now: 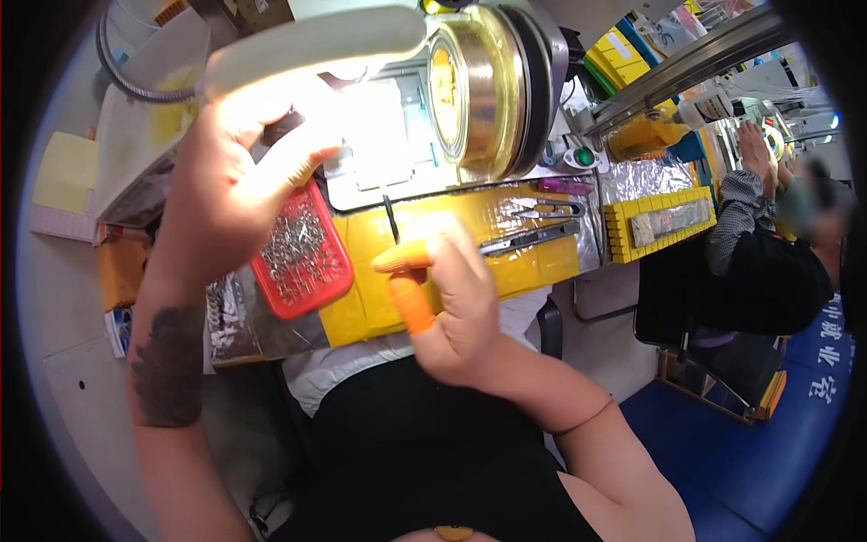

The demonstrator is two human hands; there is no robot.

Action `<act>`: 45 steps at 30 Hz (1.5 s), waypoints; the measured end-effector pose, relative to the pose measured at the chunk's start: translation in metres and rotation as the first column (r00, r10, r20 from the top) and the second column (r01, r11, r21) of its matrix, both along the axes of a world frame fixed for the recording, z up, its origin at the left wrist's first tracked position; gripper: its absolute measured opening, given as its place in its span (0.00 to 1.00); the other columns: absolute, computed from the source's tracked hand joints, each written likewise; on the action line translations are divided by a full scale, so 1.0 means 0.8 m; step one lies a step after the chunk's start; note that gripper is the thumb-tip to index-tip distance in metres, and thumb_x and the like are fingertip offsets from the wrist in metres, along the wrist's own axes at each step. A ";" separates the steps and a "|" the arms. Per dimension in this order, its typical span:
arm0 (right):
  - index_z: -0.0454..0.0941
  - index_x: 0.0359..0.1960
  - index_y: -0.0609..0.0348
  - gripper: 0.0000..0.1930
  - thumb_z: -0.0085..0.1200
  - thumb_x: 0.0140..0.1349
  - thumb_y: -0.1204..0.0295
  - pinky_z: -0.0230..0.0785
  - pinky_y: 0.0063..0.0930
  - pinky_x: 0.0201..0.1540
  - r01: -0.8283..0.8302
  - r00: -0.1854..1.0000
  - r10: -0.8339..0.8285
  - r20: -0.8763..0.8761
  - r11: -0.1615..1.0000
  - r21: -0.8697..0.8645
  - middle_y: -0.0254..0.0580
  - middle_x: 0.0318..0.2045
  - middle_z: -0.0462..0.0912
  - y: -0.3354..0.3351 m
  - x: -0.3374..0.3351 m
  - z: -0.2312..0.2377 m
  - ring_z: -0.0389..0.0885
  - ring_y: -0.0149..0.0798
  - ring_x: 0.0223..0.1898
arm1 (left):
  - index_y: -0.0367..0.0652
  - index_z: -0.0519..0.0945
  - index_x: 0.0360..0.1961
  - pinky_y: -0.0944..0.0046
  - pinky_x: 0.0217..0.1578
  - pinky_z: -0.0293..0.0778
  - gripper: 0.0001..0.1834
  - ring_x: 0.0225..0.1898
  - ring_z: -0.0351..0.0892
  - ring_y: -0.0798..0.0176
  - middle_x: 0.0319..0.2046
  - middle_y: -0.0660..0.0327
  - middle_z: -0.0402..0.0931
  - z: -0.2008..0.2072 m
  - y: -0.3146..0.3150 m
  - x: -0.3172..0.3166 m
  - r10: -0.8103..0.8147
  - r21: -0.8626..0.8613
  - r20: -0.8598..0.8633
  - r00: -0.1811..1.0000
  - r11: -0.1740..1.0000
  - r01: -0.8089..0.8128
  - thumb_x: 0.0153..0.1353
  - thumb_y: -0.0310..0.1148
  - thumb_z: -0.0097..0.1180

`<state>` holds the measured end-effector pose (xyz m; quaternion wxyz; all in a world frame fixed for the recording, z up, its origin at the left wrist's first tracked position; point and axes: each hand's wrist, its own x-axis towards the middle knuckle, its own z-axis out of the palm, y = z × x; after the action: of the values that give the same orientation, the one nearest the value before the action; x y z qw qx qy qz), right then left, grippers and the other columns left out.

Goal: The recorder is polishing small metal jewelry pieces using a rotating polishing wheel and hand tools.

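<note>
My left hand [226,181] is raised beneath the lit white lamp [316,45], above a red tray [341,287] of small silvery metal pieces [302,248]. Its thumb points right; glare washes out the fingers, so any hold there is hidden. Over the yellow work mat [361,312], my right hand [456,316] has thumb and forefinger in orange finger cots, curled into a near pinch. Whatever sits between those tips is too small to make out. Just beyond them is a thin dark stick [390,219]. Tweezers [528,239] and thread snips [546,210] lie right of this hand.
A large round clear-and-gold reel [483,95] stands behind the mat, beside a brightly lit white tray [375,194]. Farther right are a purple tool [564,186] and a yellow ridged holder [664,221]. A co-worker in a checked sleeve [736,212] sits at the right.
</note>
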<state>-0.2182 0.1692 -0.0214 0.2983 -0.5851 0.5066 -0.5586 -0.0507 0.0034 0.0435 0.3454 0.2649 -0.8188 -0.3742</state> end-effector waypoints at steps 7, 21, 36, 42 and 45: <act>0.83 0.48 0.53 0.16 0.56 0.57 0.80 0.74 0.42 0.52 -0.092 0.722 -0.001 -0.692 0.991 -0.097 0.50 0.48 0.75 -0.028 -0.040 -0.030 0.79 0.50 0.44 | 0.34 0.80 0.34 0.56 0.63 0.66 0.06 0.63 0.70 0.51 0.64 0.44 0.70 -0.047 0.025 0.002 0.076 -0.297 0.018 0.997 0.952 -0.068 0.56 0.22 0.63; 0.78 0.44 0.65 0.06 0.58 0.67 0.83 0.78 0.25 0.45 0.192 0.939 -0.231 -0.256 0.967 -0.170 0.44 0.37 0.85 -0.044 -0.016 -0.058 0.86 0.34 0.39 | 0.39 0.83 0.30 0.49 0.68 0.58 0.02 0.69 0.66 0.47 0.71 0.44 0.62 -0.093 0.022 0.030 0.192 -0.348 -0.029 0.981 0.918 -0.190 0.56 0.23 0.60; 0.79 0.42 0.64 0.09 0.60 0.61 0.83 0.77 0.29 0.37 0.291 0.937 -0.322 -0.135 0.935 -0.204 0.49 0.36 0.84 -0.055 0.000 -0.056 0.86 0.43 0.34 | 0.36 0.81 0.28 0.54 0.63 0.66 0.02 0.61 0.75 0.50 0.70 0.42 0.62 -0.092 0.022 0.024 0.153 -0.262 -0.045 0.987 0.952 -0.160 0.57 0.21 0.58; 0.80 0.44 0.63 0.12 0.60 0.59 0.85 0.78 0.32 0.39 0.190 0.910 -0.340 -0.238 0.851 -0.489 0.55 0.43 0.85 -0.029 -0.017 0.003 0.85 0.47 0.36 | 0.37 0.81 0.28 0.52 0.68 0.59 0.02 0.63 0.73 0.49 0.70 0.42 0.61 -0.089 0.025 0.026 0.167 -0.273 -0.011 0.986 0.948 -0.164 0.56 0.21 0.59; 0.81 0.44 0.63 0.13 0.61 0.57 0.86 0.78 0.30 0.36 0.150 0.888 -0.355 -0.292 0.825 -0.545 0.56 0.44 0.85 -0.037 -0.013 0.030 0.85 0.44 0.35 | 0.37 0.82 0.28 0.51 0.68 0.59 0.02 0.65 0.70 0.48 0.70 0.42 0.61 -0.089 0.028 0.025 0.172 -0.279 -0.028 0.985 0.945 -0.173 0.56 0.21 0.58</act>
<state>-0.2284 0.1396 0.0023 -0.0486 -0.6658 0.4637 -0.5825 -0.0304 0.0255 -0.0277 0.4123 0.2833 -0.8365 -0.2235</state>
